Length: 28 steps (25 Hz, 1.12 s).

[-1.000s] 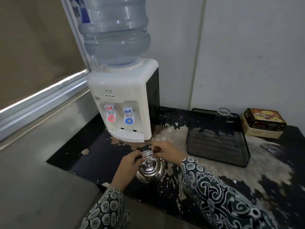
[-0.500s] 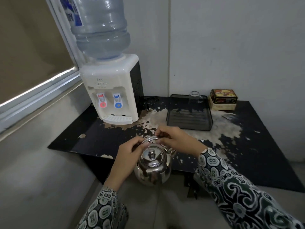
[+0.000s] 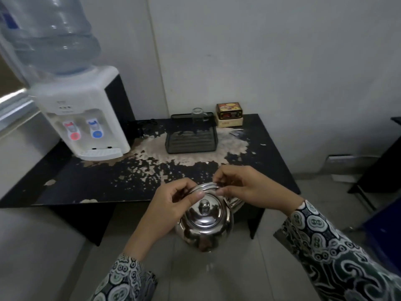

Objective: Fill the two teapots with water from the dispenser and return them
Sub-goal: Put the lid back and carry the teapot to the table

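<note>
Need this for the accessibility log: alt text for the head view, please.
Two hands, left hand and right hand, grip the wire handle of a lidded steel teapot held above the floor, in front of a worn black table bearing a white water dispenser, a dark tray and a tin.

Grey wall [image 3: 282, 61], tiled floor [image 3: 217, 279], peeling black table [image 3: 91, 181], possibly window [image 3: 13, 98] left.

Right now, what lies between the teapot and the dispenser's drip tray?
In the head view, only bare, peeling black tabletop lies between the teapot and the drip tray.
</note>
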### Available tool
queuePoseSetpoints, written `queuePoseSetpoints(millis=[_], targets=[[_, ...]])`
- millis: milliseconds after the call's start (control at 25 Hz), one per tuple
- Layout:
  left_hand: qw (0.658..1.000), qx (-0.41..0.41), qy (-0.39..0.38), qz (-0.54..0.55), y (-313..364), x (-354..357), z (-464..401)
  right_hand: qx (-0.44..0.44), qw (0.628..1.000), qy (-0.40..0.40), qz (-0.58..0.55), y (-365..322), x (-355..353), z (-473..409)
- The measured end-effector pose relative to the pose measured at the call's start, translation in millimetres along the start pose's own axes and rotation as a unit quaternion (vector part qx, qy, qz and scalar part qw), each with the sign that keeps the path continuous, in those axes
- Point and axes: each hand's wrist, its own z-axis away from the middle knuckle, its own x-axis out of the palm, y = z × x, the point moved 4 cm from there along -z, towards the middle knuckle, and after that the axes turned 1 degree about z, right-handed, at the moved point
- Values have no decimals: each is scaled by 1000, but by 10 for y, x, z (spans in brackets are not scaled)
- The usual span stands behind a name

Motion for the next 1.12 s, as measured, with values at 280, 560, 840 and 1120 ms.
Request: queuePoseSetpoints(millis=[280,560,840,1120], targets=[[995,-2,-90,39,474,1852,120,54,996,75,-4,468,-670,1877],[991,15,-112,75,1017,3508,330,80,987,139,13,682,-1306,3568],[980,42,-178,80,1628,4817,418,92,972,215,5,768,-1832,4946],[965,52,-229,118,2232,5883,-80,77,956,280,48,1047,-2826,5750]])
